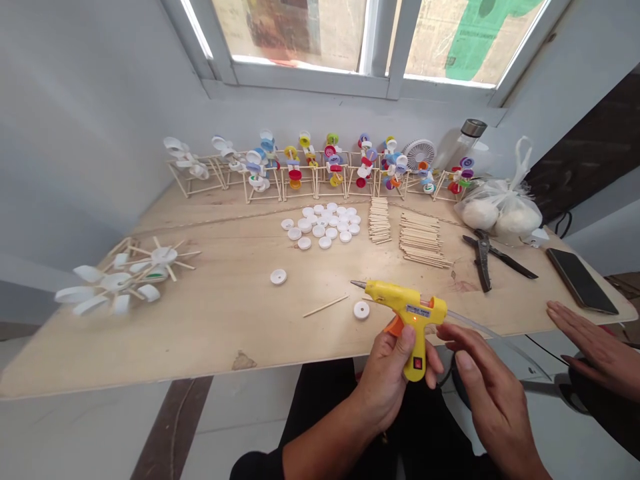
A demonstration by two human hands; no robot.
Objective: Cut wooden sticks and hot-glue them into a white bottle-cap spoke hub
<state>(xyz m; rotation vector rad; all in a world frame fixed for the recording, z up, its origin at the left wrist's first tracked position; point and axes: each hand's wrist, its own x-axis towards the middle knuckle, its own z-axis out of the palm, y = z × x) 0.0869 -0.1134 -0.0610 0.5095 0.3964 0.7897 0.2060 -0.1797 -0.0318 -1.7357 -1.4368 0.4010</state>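
Observation:
My left hand [383, 380] is wrapped round the handle of a yellow hot glue gun [407, 300], whose metal nozzle points left above the table. A small light glows on the gun's body, and a long clear glue stick [480, 325] sticks out of its back. Just right of the handle, my right hand [493, 390] has its fingers stretched out beside the glue stick and grips nothing I can see. Below the gun's barrel lies a white bottle cap [361, 310] with a hole in it. A thin wooden stick [325, 306] and another white cap [279, 277] rest further left.
Several white caps [325, 233], bundles of wooden sticks [425, 240], black pliers [483, 260] and a phone [583, 280] lie on the table [200, 333]. Cap wheels [117, 283] are at left; wheels on stick frames [295, 177] line the back. Another person's hand [593, 343] rests at right.

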